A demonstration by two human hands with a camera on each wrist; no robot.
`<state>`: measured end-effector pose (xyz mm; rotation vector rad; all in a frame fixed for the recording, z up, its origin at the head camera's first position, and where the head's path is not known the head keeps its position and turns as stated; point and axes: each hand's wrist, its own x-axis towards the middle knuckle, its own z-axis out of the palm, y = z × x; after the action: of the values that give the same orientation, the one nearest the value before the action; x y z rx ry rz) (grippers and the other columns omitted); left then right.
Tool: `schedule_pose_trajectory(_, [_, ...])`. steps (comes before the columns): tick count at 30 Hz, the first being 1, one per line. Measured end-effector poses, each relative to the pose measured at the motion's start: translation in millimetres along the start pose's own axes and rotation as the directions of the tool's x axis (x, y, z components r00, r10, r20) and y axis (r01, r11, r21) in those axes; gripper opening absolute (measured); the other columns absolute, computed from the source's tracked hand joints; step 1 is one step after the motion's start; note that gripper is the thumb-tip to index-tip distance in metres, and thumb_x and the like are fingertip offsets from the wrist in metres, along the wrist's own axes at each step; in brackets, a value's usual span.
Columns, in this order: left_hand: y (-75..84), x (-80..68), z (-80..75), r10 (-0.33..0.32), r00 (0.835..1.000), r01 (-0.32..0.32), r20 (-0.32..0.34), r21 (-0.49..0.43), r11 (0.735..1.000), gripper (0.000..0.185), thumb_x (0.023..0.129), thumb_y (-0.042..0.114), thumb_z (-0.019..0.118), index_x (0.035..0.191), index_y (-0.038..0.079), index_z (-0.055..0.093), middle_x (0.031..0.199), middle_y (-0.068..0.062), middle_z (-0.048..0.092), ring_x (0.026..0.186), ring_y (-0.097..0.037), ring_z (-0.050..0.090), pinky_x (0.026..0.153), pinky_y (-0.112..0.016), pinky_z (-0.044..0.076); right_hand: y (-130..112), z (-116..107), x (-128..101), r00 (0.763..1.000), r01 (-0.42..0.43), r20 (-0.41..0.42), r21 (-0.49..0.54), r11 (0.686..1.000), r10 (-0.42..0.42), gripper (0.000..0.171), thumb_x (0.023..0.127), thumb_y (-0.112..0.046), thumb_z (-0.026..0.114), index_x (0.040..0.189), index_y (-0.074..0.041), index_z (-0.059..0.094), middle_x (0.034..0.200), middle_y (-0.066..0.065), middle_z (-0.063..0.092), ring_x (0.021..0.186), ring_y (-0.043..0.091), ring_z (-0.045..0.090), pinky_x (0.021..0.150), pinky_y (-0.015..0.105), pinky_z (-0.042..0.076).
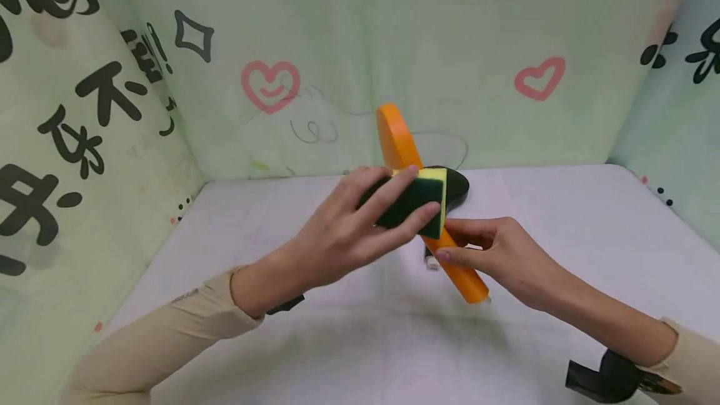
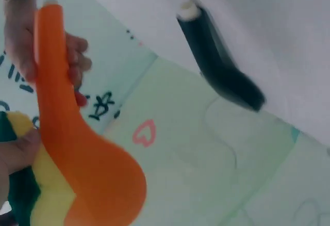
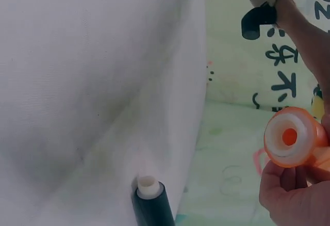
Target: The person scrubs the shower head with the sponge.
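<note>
Above the white worktop (image 1: 360, 342), the right hand (image 1: 500, 255) curls its grip around the near handle end of an orange spoon (image 1: 400, 142) whose long axis slants up and away, while the left hand (image 1: 343, 236) pinches a green-and-yellow sponge (image 1: 419, 202) against its middle.

The counter (image 1: 562, 236) lies open to the left, right and front of both hands. A black spoon (image 1: 458, 189) lies on it just behind the raised orange spoon (image 1: 402, 142) and the sponge (image 1: 419, 205), blocking a low pass there. Printed cloth walls (image 1: 112, 111) close off the back and both sides.
</note>
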<state>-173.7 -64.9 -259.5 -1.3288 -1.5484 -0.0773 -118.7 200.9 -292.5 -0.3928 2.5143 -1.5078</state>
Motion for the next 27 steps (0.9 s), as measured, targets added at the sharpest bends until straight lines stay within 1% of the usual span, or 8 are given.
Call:
schedule_pose_trajectory(4, [-19.8,-2.2,-4.1,-0.243,0.969,0.248,0.05,-0.141,0.958,0.05,0.09,0.013,0.079,0.137,0.008,0.062,0.139,-0.027,0.053,0.118,-0.04,0.054,0.095,-0.043,0.056,6,1,-4,0.999,-0.046,0.001,0.035,0.998,0.046,0.055,0.092,-0.033,0.077,0.14,-0.012,0.062,0.12,0.006,0.072,0.108,0.026,0.064,0.086,0.032,0.057])
schedule_pose_trajectory(7, [-47.9,-2.1,-11.3,-0.496,0.849,0.524,0.181,-0.408,0.748,0.066,0.086,0.012,0.082,0.144,0.005,0.053,0.142,-0.022,0.052,0.124,-0.034,0.055,0.098,-0.043,0.055,9,0,-9,0.999,-0.045,0.029,0.059,0.997,0.044,0.056,0.091,-0.03,0.079,0.141,-0.011,0.061,0.12,0.008,0.072,0.106,0.026,0.067,0.085,0.033,0.058])
schedule_pose_trajectory(9, [-66.9,-4.8,-13.2,-0.572,0.745,0.644,0.343,-0.594,0.482,0.065,0.089,0.012,0.079,0.146,0.007,0.049,0.141,-0.018,0.054,0.124,-0.03,0.058,0.098,-0.041,0.055,11,0,-12,0.998,-0.03,0.048,0.069,0.997,0.027,0.056,0.09,-0.029,0.079,0.141,-0.011,0.061,0.12,0.009,0.072,0.104,0.023,0.069,0.084,0.033,0.059])
schedule_pose_trajectory(13, [-82.7,-23.8,-1.0,-0.526,0.572,0.598,0.629,-0.759,-0.258,0.066,0.088,0.026,0.081,0.143,0.016,0.046,0.136,-0.016,0.053,0.116,-0.03,0.059,0.097,-0.038,0.056,10,2,-18,0.994,0.015,0.11,0.119,0.993,-0.028,0.05,0.093,-0.023,0.076,0.14,-0.01,0.062,0.119,0.009,0.073,0.104,0.023,0.07,0.085,0.033,0.059])
schedule_pose_trajectory(15, [-77.6,-37.9,11.2,-0.479,0.542,0.457,0.691,-0.72,-0.522,0.067,0.084,0.032,0.081,0.139,0.019,0.045,0.133,-0.017,0.051,0.115,-0.03,0.058,0.096,-0.038,0.056,9,4,-20,0.985,0.024,0.166,0.197,0.98,-0.058,0.043,0.097,-0.018,0.07,0.139,-0.008,0.062,0.119,0.012,0.073,0.106,0.029,0.069,0.088,0.035,0.058])
schedule_pose_trajectory(16, [-72.5,-45.3,17.7,-0.463,0.539,0.394,0.704,-0.696,-0.601,0.068,0.082,0.033,0.082,0.137,0.021,0.044,0.132,-0.015,0.051,0.113,-0.029,0.058,0.095,-0.037,0.056,9,4,-20,0.979,0.023,0.192,0.24,0.971,-0.07,0.041,0.099,-0.016,0.067,0.139,-0.008,0.063,0.12,0.013,0.072,0.108,0.031,0.068,0.089,0.036,0.058])
schedule_pose_trajectory(21, [-35.1,-67.4,35.6,-0.363,0.514,0.301,0.777,-0.56,-0.772,0.06,0.084,0.033,0.079,0.128,0.024,0.041,0.125,-0.009,0.056,0.11,-0.024,0.062,0.093,-0.037,0.058,11,4,-16,0.957,0.004,0.255,0.457,0.889,-0.136,0.034,0.106,-0.01,0.054,0.139,-0.005,0.061,0.125,0.017,0.069,0.118,0.037,0.064,0.1,0.036,0.054])
schedule_pose_trajectory(27, [-32.3,-48.6,29.7,-0.499,0.569,0.167,0.654,-0.686,-0.708,0.064,0.085,0.029,0.08,0.134,0.022,0.039,0.125,-0.01,0.057,0.11,-0.024,0.063,0.093,-0.037,0.057,18,2,-17,0.921,0.058,0.307,0.504,0.862,-0.242,0.033,0.106,-0.009,0.053,0.139,-0.002,0.059,0.125,0.02,0.067,0.117,0.04,0.063,0.101,0.04,0.053])
